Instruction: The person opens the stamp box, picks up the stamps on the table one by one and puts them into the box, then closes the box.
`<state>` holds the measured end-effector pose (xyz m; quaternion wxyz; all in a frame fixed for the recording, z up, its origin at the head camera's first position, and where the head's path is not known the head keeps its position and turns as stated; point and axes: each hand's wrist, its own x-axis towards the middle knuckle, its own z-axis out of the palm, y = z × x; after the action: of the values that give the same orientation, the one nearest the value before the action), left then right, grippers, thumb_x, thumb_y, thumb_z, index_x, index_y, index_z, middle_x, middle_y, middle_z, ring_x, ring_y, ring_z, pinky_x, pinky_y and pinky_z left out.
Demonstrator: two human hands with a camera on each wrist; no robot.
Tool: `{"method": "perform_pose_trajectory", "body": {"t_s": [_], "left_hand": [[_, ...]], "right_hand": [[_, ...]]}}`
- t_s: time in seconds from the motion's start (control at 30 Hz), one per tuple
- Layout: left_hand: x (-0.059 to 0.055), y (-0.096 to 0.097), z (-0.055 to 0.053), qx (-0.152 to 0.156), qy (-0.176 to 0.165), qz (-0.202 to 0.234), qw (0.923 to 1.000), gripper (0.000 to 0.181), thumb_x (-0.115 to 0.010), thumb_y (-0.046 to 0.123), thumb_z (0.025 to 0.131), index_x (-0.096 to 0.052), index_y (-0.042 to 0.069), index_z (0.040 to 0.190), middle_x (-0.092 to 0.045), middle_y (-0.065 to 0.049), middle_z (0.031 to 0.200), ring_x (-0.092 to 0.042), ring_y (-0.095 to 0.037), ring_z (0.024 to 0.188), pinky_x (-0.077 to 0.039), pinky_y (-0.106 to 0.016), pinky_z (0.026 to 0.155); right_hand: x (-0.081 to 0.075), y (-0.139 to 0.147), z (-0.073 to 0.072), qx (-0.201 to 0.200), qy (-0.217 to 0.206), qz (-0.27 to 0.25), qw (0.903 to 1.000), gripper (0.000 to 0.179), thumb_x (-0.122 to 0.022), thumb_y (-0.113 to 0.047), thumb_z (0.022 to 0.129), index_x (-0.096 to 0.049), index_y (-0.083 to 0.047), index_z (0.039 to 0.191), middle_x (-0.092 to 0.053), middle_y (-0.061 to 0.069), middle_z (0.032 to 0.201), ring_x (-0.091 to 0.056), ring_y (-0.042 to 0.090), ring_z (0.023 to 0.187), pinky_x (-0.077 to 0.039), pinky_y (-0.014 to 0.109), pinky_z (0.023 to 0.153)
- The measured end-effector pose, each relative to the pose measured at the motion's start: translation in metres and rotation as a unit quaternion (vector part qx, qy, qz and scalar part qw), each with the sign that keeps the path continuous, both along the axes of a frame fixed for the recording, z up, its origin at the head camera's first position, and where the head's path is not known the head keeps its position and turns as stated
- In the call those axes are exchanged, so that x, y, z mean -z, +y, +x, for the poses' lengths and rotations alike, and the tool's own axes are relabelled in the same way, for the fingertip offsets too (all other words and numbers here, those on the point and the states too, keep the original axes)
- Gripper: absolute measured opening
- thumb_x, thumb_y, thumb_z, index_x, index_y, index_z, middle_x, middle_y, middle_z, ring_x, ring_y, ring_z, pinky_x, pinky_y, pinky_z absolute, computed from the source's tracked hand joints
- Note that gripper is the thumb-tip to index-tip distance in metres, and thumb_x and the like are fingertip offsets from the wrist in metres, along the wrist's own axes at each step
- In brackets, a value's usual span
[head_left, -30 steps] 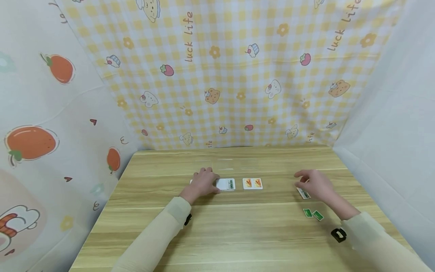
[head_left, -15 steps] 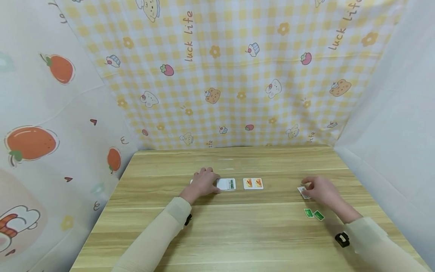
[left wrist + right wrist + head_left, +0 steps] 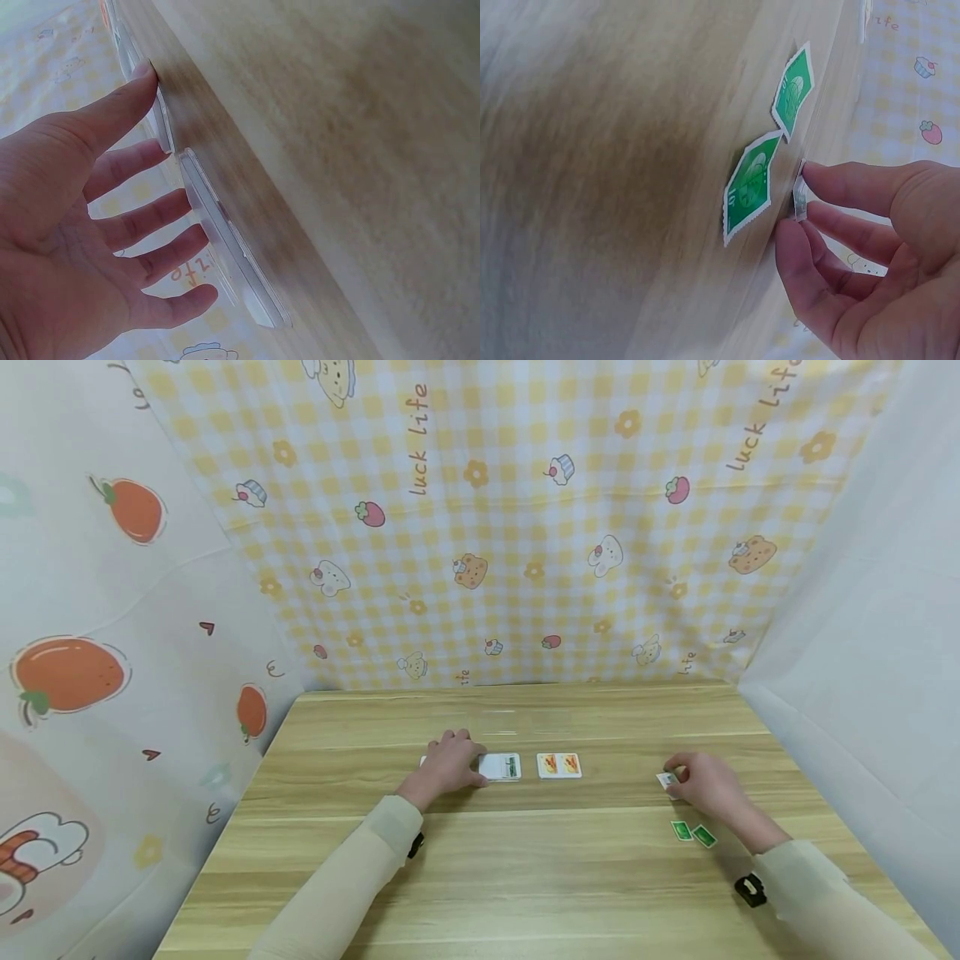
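My left hand (image 3: 450, 762) spans the middle white rectangular plate (image 3: 493, 767), thumb at its near edge and forefinger at its far edge. A green-printed stamp (image 3: 512, 767) lies at that plate's right end. Under the same hand sits another white plate (image 3: 232, 247), mostly covered in the head view. On the right, my right hand (image 3: 708, 789) pinches a pale stamp (image 3: 801, 196) between thumb and forefinger, close to the tabletop. Two green stamps with perforated edges, one nearer (image 3: 751, 184) and one farther (image 3: 793, 94), lie beside this hand.
A third white plate (image 3: 558, 766) bearing two orange-pictured stamps lies right of the middle one. Behind the plates, faint clear strips (image 3: 498, 732) show on the wooden table (image 3: 525, 877). A patterned cloth (image 3: 517, 527) hangs at the table's back edge.
My right hand has come down onto the pale stamp and now pinches it, after hovering above it with parted fingers. The left hand stays where it was.
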<state>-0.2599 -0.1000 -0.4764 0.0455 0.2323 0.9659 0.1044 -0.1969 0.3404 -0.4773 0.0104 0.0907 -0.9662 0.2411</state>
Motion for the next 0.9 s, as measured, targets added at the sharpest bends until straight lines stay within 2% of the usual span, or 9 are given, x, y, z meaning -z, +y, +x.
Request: {"method": "perform_pose_trajectory", "body": {"t_s": [0.23, 0.5, 0.73, 0.9], "left_hand": [[0.0005, -0.0002, -0.0008, 0.000, 0.002, 0.003, 1.0000, 0.058, -0.084, 0.045, 0.081, -0.070, 0.018, 0.130, -0.057, -0.004, 0.111, -0.047, -0.027, 0.100, -0.041, -0.058, 0.088], [-0.0010, 0.0000, 0.0000, 0.002, 0.002, 0.003, 1.0000, 0.056, -0.083, 0.044, 0.082, -0.070, 0.018, 0.130, -0.057, -0.004, 0.109, -0.046, -0.026, 0.097, -0.041, -0.057, 0.086], [-0.0006, 0.0001, 0.0002, 0.000, 0.000, 0.002, 1.0000, 0.056, -0.083, 0.044, 0.082, -0.070, 0.019, 0.130, -0.057, -0.004, 0.111, -0.045, -0.026, 0.098, -0.041, -0.057, 0.087], [-0.0009, 0.0004, 0.0003, -0.001, -0.002, 0.004, 1.0000, 0.055, -0.083, 0.044, 0.082, -0.070, 0.018, 0.129, -0.057, -0.004, 0.110, -0.045, -0.026, 0.097, -0.041, -0.055, 0.086]], "right_hand": [[-0.0003, 0.0012, -0.0005, 0.001, -0.003, -0.004, 1.0000, 0.035, -0.082, -0.006, 0.078, -0.070, 0.007, 0.107, -0.068, 0.006, 0.078, -0.060, 0.017, 0.066, -0.047, 0.037, 0.058], [0.0000, 0.0024, -0.0012, 0.004, -0.005, -0.006, 1.0000, 0.030, -0.082, -0.008, 0.079, -0.072, 0.004, 0.104, -0.067, 0.004, 0.077, -0.059, 0.016, 0.065, -0.046, 0.036, 0.057], [0.0008, 0.0019, 0.0014, 0.007, -0.035, -0.050, 0.9981, 0.029, -0.078, -0.002, 0.083, -0.069, 0.007, 0.109, -0.068, 0.005, 0.075, -0.063, 0.017, 0.055, -0.051, 0.033, 0.050], [0.0003, 0.0003, 0.0018, 0.011, -0.043, -0.060, 0.9973, 0.024, -0.072, 0.001, 0.087, -0.069, 0.007, 0.110, -0.070, 0.005, 0.074, -0.063, 0.018, 0.053, -0.051, 0.032, 0.047]]}}
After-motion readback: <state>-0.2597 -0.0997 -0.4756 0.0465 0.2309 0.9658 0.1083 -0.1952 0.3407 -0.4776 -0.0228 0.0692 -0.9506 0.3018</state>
